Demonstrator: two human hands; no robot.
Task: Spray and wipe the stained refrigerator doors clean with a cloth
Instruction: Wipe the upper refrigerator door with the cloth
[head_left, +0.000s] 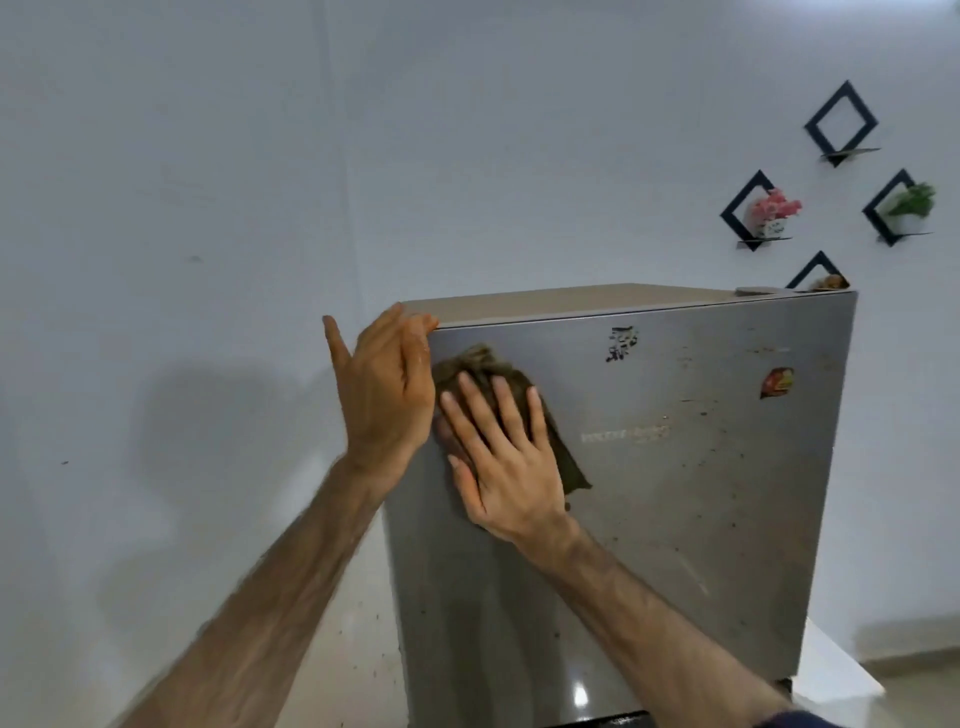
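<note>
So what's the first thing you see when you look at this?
Two hands on a grey fridge door: the right hand presses a brown cloth flat against it, while the left hand holds the door's top left corner. Brown specks dot the door's right side, and diamond shelves hang on the wall behind.

One fridge (649, 467) bears one cloth (483, 371) and two stickers (622, 343) on its door, two hands (511, 467) are at its left edge, and four diamond shelves (840, 124) with two plants (774, 210) hang above its right corner.
</note>
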